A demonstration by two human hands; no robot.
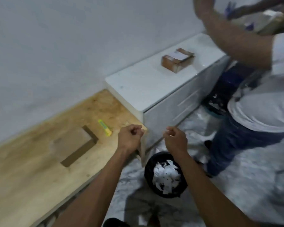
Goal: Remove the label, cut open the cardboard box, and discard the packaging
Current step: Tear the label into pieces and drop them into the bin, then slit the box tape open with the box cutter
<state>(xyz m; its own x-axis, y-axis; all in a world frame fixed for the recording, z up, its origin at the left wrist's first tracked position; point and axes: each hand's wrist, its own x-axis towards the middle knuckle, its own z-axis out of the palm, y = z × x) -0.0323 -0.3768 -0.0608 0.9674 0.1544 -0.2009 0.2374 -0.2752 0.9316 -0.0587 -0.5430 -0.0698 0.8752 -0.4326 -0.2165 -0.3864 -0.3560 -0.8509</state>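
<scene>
— Box (177, 62) at one o'clock on the white cabinet (138, 89), well apart from both hands. Cutter (104, 127) on the worktop (31, 161), near the left hand (129, 138).

— Fingers?

— Left curled tight, nothing visible inside. Right hand (175, 140) loosely closed; something small and pale possibly pinched, cannot tell.

— Best approach?

— Probably drop any scrap straight into the bin (166, 175) at six o'clock.

— Room?

— Worktop corner under the left wrist; another person (252, 102) crowding three o'clock.

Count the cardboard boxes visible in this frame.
2. One flattened brown cardboard box lies on the wooden table near the yellow cutter. One small taped box sits on the white cabinet. Blurred packages at top right may include more.
</scene>
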